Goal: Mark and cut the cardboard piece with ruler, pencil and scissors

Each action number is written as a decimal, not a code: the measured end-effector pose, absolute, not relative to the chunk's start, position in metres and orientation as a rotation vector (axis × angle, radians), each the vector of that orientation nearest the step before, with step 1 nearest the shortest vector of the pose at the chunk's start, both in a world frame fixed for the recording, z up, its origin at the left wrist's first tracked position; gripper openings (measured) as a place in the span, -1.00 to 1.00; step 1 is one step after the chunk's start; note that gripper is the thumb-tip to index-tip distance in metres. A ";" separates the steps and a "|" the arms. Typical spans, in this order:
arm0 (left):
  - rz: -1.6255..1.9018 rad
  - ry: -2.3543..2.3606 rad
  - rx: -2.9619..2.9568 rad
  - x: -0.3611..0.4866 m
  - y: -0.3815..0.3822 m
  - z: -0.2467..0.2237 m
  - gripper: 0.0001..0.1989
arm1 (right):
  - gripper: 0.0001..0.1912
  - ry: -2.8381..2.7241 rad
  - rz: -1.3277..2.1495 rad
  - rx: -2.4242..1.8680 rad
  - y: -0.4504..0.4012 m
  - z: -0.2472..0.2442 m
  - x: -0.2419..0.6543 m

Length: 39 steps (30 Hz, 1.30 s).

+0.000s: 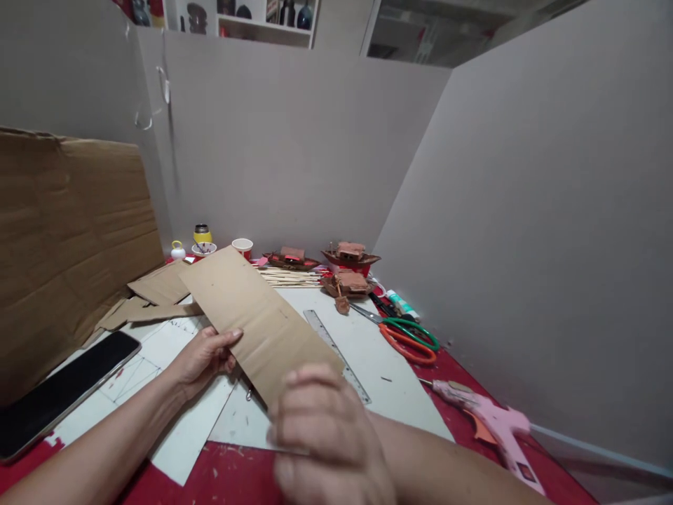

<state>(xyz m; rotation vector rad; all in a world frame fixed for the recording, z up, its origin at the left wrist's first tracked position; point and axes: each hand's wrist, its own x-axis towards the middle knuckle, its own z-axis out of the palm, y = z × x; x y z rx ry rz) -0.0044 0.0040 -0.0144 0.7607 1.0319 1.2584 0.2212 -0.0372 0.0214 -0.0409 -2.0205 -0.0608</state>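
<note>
1. Left hand (207, 358): closed on the left edge of the cardboard piece (263, 322), thumb laid over the upper face, other fingers partly beneath.
2. Right hand (329, 438): at the near end of the cardboard piece, fingers curled, blurred. It covers that end; whether it grips or merely touches cannot be determined.
3. Cardboard piece: flat, oblong, plain brown, slanting from far left to near right above the white sheets. This is the landmark for all places below.
4. To its right: metal ruler (320, 327), partly covered by the piece; farther right, scissors (407, 337) with one green and one orange handle. Nearer and farther right still, a pink glue gun (488, 417) with an orange trigger, on the red table surface (236, 477).
5. Beyond it: a bundle of thin sticks (294, 278); three model boats (351, 284) with brownish roofs, beyond and to the right; a paper cup (242, 247), directly behind; a bowl (204, 248) and a yellow container (202, 237), behind and to the left.
6. To its left: cardboard scraps (162, 284), one near its edge; a paper with line drawings (176, 442); a dark-screened phone (68, 393); and, farthest left, a large upright cardboard sheet (78, 231), creased.
</note>
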 end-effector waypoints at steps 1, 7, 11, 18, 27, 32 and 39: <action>1.260 1.026 0.770 -0.004 0.004 -0.014 -0.65 | -0.87 -1.987 -0.133 0.047 -0.027 0.022 0.212; 1.251 0.979 0.872 -0.003 0.000 -0.007 -0.61 | -0.63 -1.883 0.051 -0.563 0.039 0.035 0.207; 1.242 0.957 0.944 -0.003 -0.002 -0.006 -0.56 | -0.52 -1.675 0.737 -0.969 0.069 0.040 0.221; 1.216 0.969 1.004 -0.003 -0.004 -0.003 -0.60 | -0.58 -1.649 1.575 -0.951 0.079 0.033 0.228; 1.161 0.981 1.040 -0.001 -0.006 0.001 -0.70 | -0.70 -1.279 1.762 -0.757 0.082 0.012 0.214; 1.142 1.028 1.107 -0.001 -0.007 -0.002 -0.71 | -0.70 -1.187 1.771 -0.712 0.081 0.007 0.211; 1.172 1.063 1.175 -0.001 -0.007 -0.002 -0.71 | -0.68 -1.172 1.822 -0.701 0.077 0.002 0.209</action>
